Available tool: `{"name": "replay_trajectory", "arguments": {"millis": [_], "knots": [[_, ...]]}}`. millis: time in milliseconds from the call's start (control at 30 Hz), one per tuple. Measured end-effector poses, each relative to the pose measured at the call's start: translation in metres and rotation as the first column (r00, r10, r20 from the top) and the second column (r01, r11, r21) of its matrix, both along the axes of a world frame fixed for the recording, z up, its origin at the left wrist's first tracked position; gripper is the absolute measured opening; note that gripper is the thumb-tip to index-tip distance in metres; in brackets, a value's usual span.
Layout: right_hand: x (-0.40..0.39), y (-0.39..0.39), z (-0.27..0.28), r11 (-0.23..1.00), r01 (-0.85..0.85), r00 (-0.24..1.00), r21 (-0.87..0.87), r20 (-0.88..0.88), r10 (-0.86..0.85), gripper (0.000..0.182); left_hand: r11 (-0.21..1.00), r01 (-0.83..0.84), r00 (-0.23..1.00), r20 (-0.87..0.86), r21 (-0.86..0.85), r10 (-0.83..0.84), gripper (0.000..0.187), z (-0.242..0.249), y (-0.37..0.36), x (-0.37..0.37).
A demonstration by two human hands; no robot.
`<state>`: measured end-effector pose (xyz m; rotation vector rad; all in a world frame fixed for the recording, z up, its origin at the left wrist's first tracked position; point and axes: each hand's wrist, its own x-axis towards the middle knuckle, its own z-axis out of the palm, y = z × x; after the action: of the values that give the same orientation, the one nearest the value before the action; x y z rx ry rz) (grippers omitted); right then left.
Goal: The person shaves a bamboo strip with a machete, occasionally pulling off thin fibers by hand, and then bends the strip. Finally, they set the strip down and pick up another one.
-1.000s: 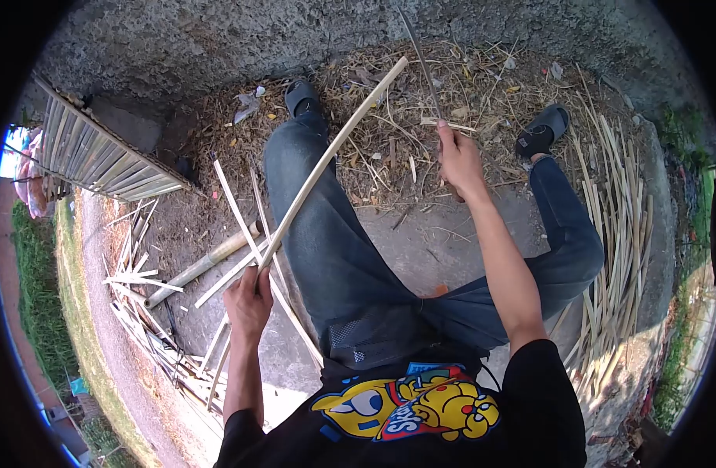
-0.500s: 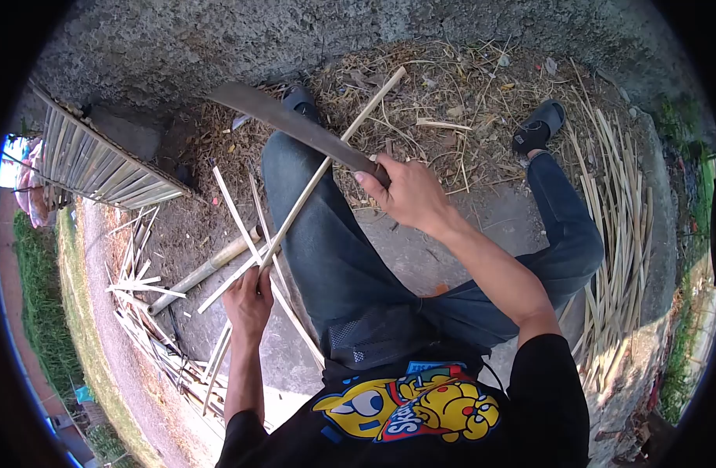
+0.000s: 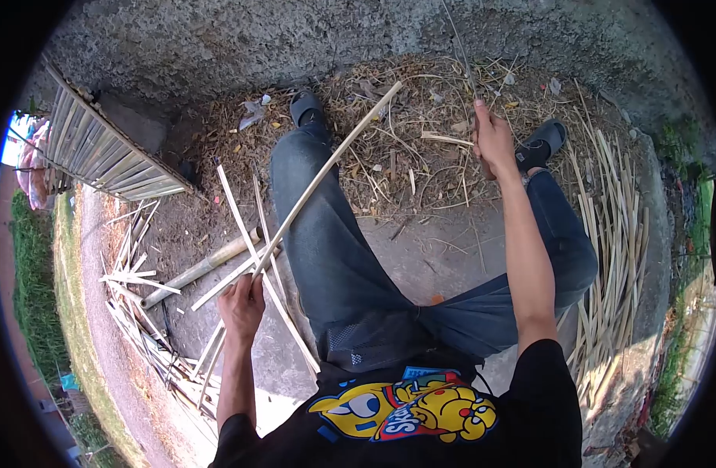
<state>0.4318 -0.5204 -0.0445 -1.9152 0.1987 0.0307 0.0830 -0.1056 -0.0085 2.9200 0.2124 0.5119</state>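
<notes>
Head view: pale, slender, straight-edged strip [image 3: 326, 173].

Right hand [image 3: 494, 146] farther out, knife [image 3: 469, 70] swung away

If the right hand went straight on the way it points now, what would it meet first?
Probably the rough wall, with the knife in the right hand leading; the dry litter seems to lie below that line, though depth is unclear.
</notes>
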Motion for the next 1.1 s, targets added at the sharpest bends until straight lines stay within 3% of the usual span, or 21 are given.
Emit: {"name": "replay_trajectory", "arguments": {"millis": [100, 200, 400, 467, 533, 600, 733, 833, 900, 933, 1000, 1100], "knots": [[-0.024, 0.013, 0.007, 0.956, -0.123, 0.992, 0.267, 0.059, 0.111, 0.054, 0.999, 0.043, 0.999, 0.020, 0.016, -0.043, 0.021, 0.002, 0.000, 0.008], [-0.047, 0.029, 0.022, 0.927, -0.224, 0.974, 0.302, 0.099, 0.203, 0.056, 0.998, 0.063, 0.998, 0.023, 0.031, -0.064, 0.021, 0.004, 0.002, 0.011], [-0.066, 0.047, 0.040, 0.877, -0.427, 0.901, 0.221, 0.181, 0.394, 0.033, 0.996, 0.082, 0.996, 0.040, 0.042, -0.083, 0.021, 0.007, 0.000, 0.015], [-0.071, 0.050, 0.044, 0.818, -0.483, 0.875, 0.311, 0.142, 0.463, 0.032, 0.998, 0.065, 0.997, 0.033, -0.002, -0.065, 0.022, 0.005, 0.001, 0.016], [-0.070, 0.051, 0.036, 0.822, -0.484, 0.875, 0.299, 0.154, 0.459, 0.029, 0.998, 0.070, 0.997, 0.035, 0.003, -0.070, 0.022, 0.005, 0.003, 0.017], [-0.071, 0.052, 0.034, 0.774, -0.470, 0.880, 0.425, 0.158, 0.448, 0.027, 0.997, 0.073, 0.997, 0.033, 0.006, -0.073, 0.023, 0.006, 0.003, 0.017], [-0.060, 0.053, 0.026, 0.772, -0.468, 0.883, 0.431, 0.196, 0.426, 0.026, 0.997, 0.078, 0.997, 0.027, -0.014, -0.078, 0.024, 0.012, 0.003, 0.023], [-0.056, 0.050, 0.021, 0.817, -0.423, 0.904, 0.393, 0.113, 0.413, 0.027, 0.996, 0.082, 0.996, 0.023, -0.031, -0.081, 0.024, 0.020, 0.001, 0.025], [-0.064, 0.058, 0.030, 0.871, -0.297, 0.944, 0.392, -0.020, 0.330, 0.027, 0.997, 0.067, 0.998, -0.006, -0.045, -0.067, 0.024, 0.021, -0.002, 0.027], [-0.071, 0.069, 0.031, 0.945, -0.283, 0.958, 0.166, 0.000, 0.287, 0.030, 0.995, 0.074, 0.997, 0.002, -0.064, -0.074, 0.024, 0.021, -0.006, 0.032], [-0.082, 0.085, 0.015, 0.930, -0.367, 0.922, -0.003, 0.136, 0.364, 0.035, 0.993, 0.088, 0.996, 0.012, -0.085, -0.087, 0.025, 0.020, -0.009, 0.037], [-0.082, 0.086, 0.016, 0.916, -0.395, 0.905, -0.069, 0.141, 0.401, 0.036, 0.996, 0.061, 0.998, -0.014, -0.070, -0.062, 0.022, 0.020, -0.005, 0.039]]}}
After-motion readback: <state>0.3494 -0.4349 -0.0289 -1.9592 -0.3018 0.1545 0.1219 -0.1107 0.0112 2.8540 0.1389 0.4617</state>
